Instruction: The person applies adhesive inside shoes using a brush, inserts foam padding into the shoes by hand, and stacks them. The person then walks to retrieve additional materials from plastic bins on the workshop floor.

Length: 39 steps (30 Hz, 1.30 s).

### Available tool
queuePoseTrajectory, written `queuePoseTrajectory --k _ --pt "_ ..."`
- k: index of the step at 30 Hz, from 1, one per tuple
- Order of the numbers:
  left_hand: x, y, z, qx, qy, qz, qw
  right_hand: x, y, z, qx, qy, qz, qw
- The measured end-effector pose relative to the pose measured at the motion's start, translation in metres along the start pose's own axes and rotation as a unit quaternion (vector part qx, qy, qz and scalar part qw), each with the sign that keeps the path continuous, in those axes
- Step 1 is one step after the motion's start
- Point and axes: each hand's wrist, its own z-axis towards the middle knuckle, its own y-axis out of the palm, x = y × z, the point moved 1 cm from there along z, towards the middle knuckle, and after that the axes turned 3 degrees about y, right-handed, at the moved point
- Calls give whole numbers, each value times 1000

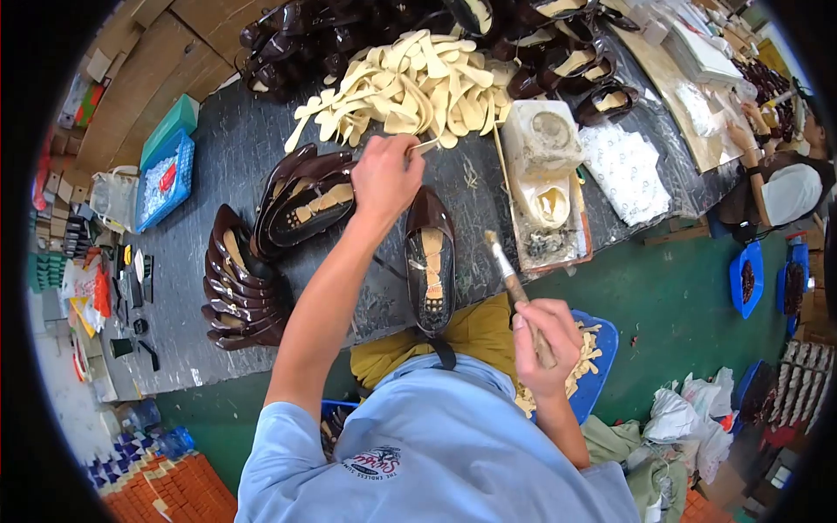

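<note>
My left hand [388, 174] reaches over the dark table, its fingers closed on the end of a cream-coloured insole [425, 146] at the near edge of a heaped pile of insoles [414, 83]. In my right hand [547, 344] is a glue brush [514, 283], held by its wooden handle with the bristles pointing up and away from me. Between the hands, a dark brown patent shoe [430, 261] lies at the table edge, toe away from me, a tan strip showing inside. Beside my left forearm are more brown shoes [305, 205] and a nested row of them [240, 292].
A glue-stained container [542, 144] stands on a tray [558, 248] right of the shoe, beside white patterned sheets [623, 174]. A blue basket [179, 183] sits at left. Dark shoes [301, 39] crowd the back. A blue bin [602, 370] holds insoles below; another person [789, 187] works at right.
</note>
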Motion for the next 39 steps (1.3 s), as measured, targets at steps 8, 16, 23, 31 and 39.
queuePoseTrajectory --k 8,16,23,31,39 --pt "22 -159 -59 -483 44 -395 780 22 -16 13 45 113 43 992" --pt "6 -39 -97 -337 53 -119 932 28 -3 13 50 89 34 994" --pt "-9 -7 -114 -187 124 -31 974 26 -1 6 38 98 36 994" --pt "10 -42 -120 -179 130 -50 974 29 -2 6 38 115 37 992" --pt "35 -51 -130 -403 129 104 900 35 -8 12 55 118 26 991"
